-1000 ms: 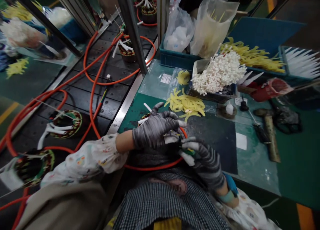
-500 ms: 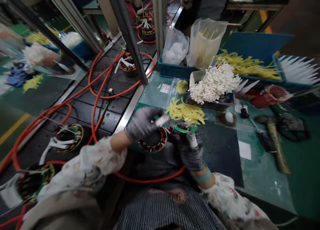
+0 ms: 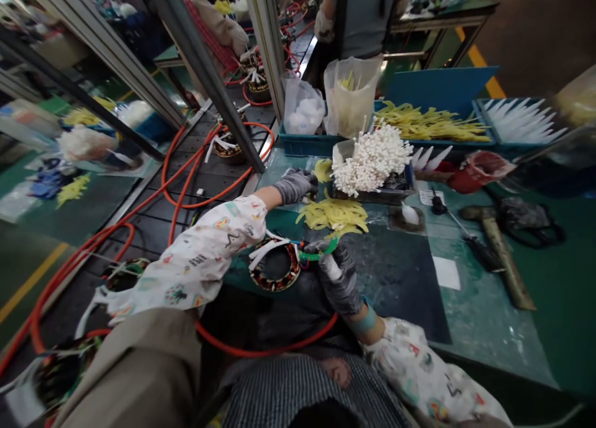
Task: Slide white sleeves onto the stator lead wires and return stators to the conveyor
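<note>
My left hand [image 3: 298,187], in a grey glove, reaches to the far side of the mat, beside a yellow roll [image 3: 323,170] and just above a pile of yellow strips [image 3: 333,214]. Its fingers are bent but look apart, with nothing visible in them. In my grey-gloved right hand [image 3: 342,279], whose thumb has a white wrap, is a curved green circuit board [image 3: 321,252]. Wires join this board to a wound stator ring [image 3: 274,266], which lies on the mat to its left with white sleeves [image 3: 261,254] across its rim.
White-tipped sticks [image 3: 372,158] fill a box behind the strips. Blue bins [image 3: 310,145] line the back. A hammer [image 3: 500,248] and a screwdriver [image 3: 470,235] lie right. An orange hose [image 3: 170,220] crosses the conveyor left, near metal posts. A co-worker [image 3: 361,18] stands beyond.
My left hand has moved from above the stator away to the yellow roll and strips. White sleeves on the stator now show. My right hand still holds the circuit board.
</note>
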`<state>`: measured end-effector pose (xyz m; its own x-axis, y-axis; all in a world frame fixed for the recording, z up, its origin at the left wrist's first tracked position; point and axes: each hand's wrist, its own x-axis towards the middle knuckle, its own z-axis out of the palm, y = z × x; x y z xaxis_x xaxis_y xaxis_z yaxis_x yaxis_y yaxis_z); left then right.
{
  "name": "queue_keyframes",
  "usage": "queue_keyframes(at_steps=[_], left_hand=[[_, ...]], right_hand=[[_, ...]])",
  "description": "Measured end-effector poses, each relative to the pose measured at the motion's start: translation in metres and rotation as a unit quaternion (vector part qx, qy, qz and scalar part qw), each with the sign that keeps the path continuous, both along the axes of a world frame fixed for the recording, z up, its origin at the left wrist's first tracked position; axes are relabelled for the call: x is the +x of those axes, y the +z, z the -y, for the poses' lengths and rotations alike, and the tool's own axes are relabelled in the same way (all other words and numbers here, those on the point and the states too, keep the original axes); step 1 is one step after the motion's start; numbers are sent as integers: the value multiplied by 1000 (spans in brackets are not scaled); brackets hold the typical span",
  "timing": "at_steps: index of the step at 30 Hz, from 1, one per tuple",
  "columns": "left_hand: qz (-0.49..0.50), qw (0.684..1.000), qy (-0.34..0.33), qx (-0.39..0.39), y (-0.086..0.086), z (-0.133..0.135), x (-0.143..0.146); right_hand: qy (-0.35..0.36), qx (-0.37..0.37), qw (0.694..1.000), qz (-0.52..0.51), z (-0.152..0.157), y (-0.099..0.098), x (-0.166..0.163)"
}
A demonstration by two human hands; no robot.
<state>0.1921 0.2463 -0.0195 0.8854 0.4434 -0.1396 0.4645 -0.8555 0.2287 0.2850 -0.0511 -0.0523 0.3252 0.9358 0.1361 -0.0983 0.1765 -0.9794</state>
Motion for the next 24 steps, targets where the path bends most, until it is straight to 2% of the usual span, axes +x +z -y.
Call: queue_keyframes(at_steps=[4,6,8,10,12,15,17,19,24], left_hand=[[46,999,25,15,21,-3,-24],[83,994,61,41,35,7,-45],[137,982,101,78,50,35,-70],[194,967,118,114,62,79,-92],[244,951,75,174,69,130,-108],[308,906,-25,289,71,191,-113],[316,895,-44,313,67,213,-110],[320,901,-28,293,63,221,-106],[364,914,-1,181,47,226,-103]], right_hand=[[-1,-8,999,-46,-1,0,0],[-2,-17,998,-68,-2,-1,1],[-10,-25,997,-78,-6,-1,-1],[-34,-30,996,-76,-11,0,-6],[-59,-34,995,-67,-15,6,-11],[-65,-35,996,-52,-18,19,-16],[-66,-34,996,-52,-18,28,-14],[-74,-33,995,-53,-16,33,-10],[-79,-6,997,-4,-4,35,1]])
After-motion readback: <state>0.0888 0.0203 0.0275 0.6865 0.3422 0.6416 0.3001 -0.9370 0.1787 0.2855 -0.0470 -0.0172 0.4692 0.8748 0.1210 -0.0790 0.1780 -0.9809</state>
